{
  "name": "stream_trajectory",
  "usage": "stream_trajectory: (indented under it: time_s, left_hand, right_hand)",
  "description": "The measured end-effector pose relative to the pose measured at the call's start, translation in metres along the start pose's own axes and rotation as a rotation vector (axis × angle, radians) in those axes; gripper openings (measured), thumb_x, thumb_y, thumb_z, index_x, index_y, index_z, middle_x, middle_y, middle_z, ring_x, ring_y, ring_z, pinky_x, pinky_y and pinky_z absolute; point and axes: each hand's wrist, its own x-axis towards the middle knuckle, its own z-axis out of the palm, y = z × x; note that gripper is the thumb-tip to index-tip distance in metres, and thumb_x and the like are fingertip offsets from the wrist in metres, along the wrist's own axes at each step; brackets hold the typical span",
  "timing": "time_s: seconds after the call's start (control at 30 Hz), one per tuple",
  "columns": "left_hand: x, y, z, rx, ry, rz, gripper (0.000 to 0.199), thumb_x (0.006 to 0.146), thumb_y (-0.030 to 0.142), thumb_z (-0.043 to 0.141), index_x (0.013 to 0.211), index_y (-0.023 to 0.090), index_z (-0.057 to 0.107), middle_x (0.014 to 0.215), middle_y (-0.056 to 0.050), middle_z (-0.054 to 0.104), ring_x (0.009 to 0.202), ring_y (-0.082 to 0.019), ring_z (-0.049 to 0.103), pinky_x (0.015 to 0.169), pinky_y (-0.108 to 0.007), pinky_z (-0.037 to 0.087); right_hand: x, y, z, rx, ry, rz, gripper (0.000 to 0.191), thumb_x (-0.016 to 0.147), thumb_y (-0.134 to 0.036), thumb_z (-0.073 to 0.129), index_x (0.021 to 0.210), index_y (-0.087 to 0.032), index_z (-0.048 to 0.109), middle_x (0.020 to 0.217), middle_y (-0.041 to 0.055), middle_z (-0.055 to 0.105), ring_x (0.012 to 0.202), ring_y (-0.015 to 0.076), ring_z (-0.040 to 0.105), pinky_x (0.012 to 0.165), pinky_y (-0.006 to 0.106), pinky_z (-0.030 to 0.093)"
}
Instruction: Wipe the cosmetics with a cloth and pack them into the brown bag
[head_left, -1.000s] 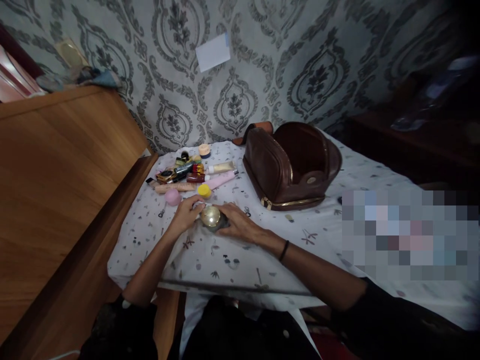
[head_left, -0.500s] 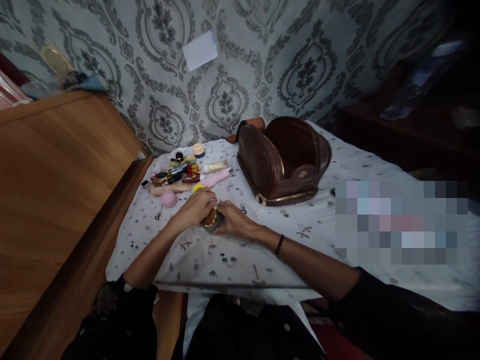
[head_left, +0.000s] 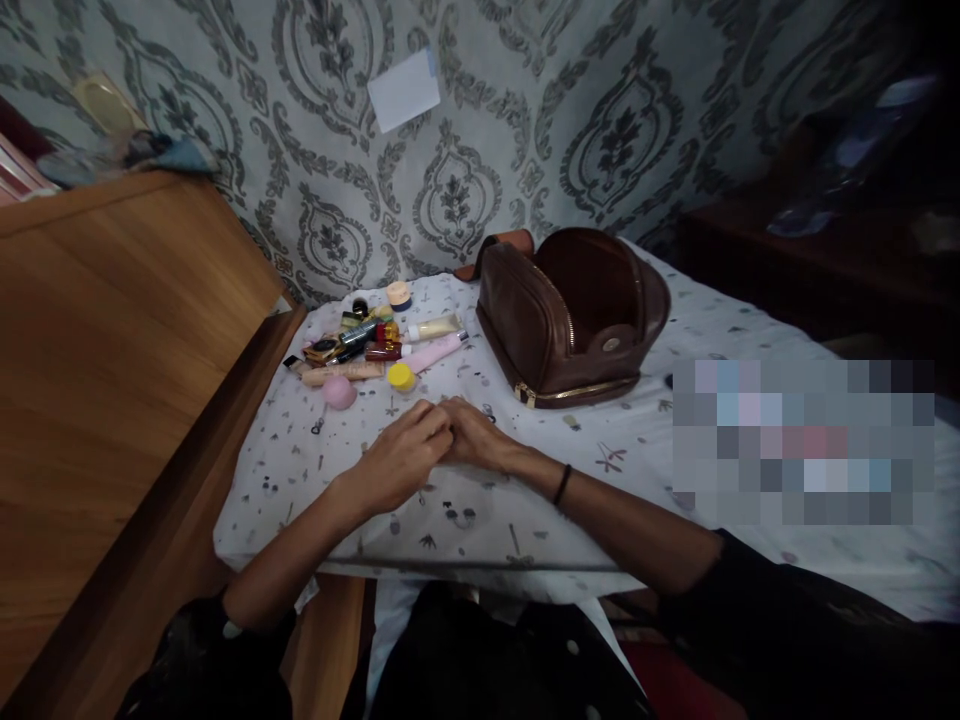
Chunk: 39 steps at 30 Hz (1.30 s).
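Observation:
My left hand (head_left: 409, 450) and my right hand (head_left: 476, 437) meet over the patterned white cloth (head_left: 480, 520), fingers closed together. Whatever lies between them is covered by the fingers. Beyond my left hand stand a small yellow-lidded jar (head_left: 401, 377) and a pink rounded sponge (head_left: 340, 393). Behind these lies a pile of cosmetics, with a beige tube (head_left: 345, 373), a pink tube (head_left: 435, 353), a cream tube (head_left: 436, 327) and a dark red tube (head_left: 384, 351). A round jar with a peach lid (head_left: 398, 295) stands at the back.
An open brown leather bag (head_left: 525, 325) stands right of the cosmetics. Wooden furniture (head_left: 127, 330) rises on the left. A pixelated patch covers part of the cloth on the right. A clear bottle (head_left: 847, 160) lies on dark furniture at the far right.
My left hand has moved over the gold-rimmed item that showed between my hands, which is now hidden. The yellow-lidded jar, partly covered before, is in full view.

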Motion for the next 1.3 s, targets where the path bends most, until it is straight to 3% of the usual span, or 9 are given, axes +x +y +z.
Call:
stream_trajectory:
  time_s: [0.2, 0.43, 0.7, 0.9, 1.0, 1.17, 1.3]
  left_hand:
    - [-0.036, 0.003, 0.012, -0.094, 0.153, -0.112, 0.025, 0.095, 0.005, 0.04, 0.089, 0.018, 0.061, 0.108, -0.009, 0.056, 0.102, -0.022, 0.049, 0.083, -0.035, 0.051]
    - [-0.066, -0.015, 0.03, -0.24, 0.367, -0.254, 0.021, 0.091, 0.006, 0.047, 0.098, 0.021, 0.06, 0.111, -0.008, 0.057, 0.107, -0.021, 0.054, 0.09, -0.037, 0.049]
    - [-0.061, -0.032, 0.038, -0.349, 0.465, -0.476, 0.008, 0.094, 0.017, 0.049, 0.092, 0.021, 0.056, 0.108, -0.007, 0.058, 0.104, -0.019, 0.058, 0.092, -0.034, 0.048]
    - [-0.044, -0.04, 0.034, -0.404, 0.542, -0.51, 0.005, 0.093, 0.02, 0.054, 0.092, 0.021, 0.059, 0.103, -0.005, 0.061, 0.103, -0.02, 0.06, 0.091, -0.033, 0.048]
    - [-0.034, -0.035, 0.028, -0.411, 0.52, -0.444, 0.006, 0.094, 0.019, 0.054, 0.093, 0.02, 0.06, 0.102, -0.005, 0.062, 0.1, -0.019, 0.06, 0.09, -0.032, 0.048]
    - [-0.018, -0.02, 0.021, -0.395, 0.354, -0.239, 0.017, 0.099, 0.02, 0.046, 0.097, 0.02, 0.063, 0.105, -0.007, 0.062, 0.102, -0.019, 0.06, 0.092, -0.031, 0.048]
    - [-0.009, -0.023, 0.017, -0.307, 0.294, -0.254, 0.023, 0.1, 0.018, 0.041, 0.098, 0.017, 0.064, 0.105, -0.009, 0.06, 0.101, -0.02, 0.059, 0.091, -0.032, 0.048]
  right_hand:
    - [0.0, -0.007, -0.006, -0.022, -0.012, 0.008, 0.031, 0.066, -0.03, 0.082, 0.09, -0.017, 0.07, 0.085, 0.0039, 0.068, 0.082, 0.021, 0.058, 0.075, 0.03, 0.041]
    - [-0.001, -0.001, -0.003, -0.008, -0.014, 0.042, 0.051, 0.06, -0.041, 0.086, 0.103, -0.018, 0.071, 0.091, 0.0048, 0.07, 0.087, 0.0238, 0.059, 0.076, 0.031, 0.044]
    - [-0.001, 0.002, -0.003, 0.023, -0.022, 0.055, 0.055, 0.058, -0.039, 0.087, 0.105, -0.016, 0.071, 0.094, 0.0065, 0.07, 0.09, 0.0264, 0.06, 0.079, 0.034, 0.046]
    - [-0.001, -0.002, -0.005, 0.009, -0.024, 0.049, 0.049, 0.059, -0.035, 0.086, 0.102, -0.016, 0.071, 0.091, 0.0059, 0.069, 0.089, 0.026, 0.06, 0.079, 0.034, 0.046]
    - [-0.001, -0.002, -0.004, -0.033, -0.035, 0.035, 0.049, 0.06, -0.035, 0.086, 0.102, -0.017, 0.07, 0.092, 0.0057, 0.069, 0.088, 0.0253, 0.06, 0.078, 0.033, 0.046]
    - [-0.001, -0.001, -0.002, -0.128, -0.04, 0.065, 0.036, 0.065, -0.037, 0.083, 0.088, -0.015, 0.066, 0.088, 0.0055, 0.066, 0.087, 0.0235, 0.058, 0.077, 0.032, 0.044]
    - [-0.001, -0.004, -0.003, -0.129, -0.059, 0.076, 0.039, 0.065, -0.035, 0.085, 0.091, -0.013, 0.066, 0.089, 0.0061, 0.066, 0.088, 0.0237, 0.058, 0.078, 0.032, 0.044]
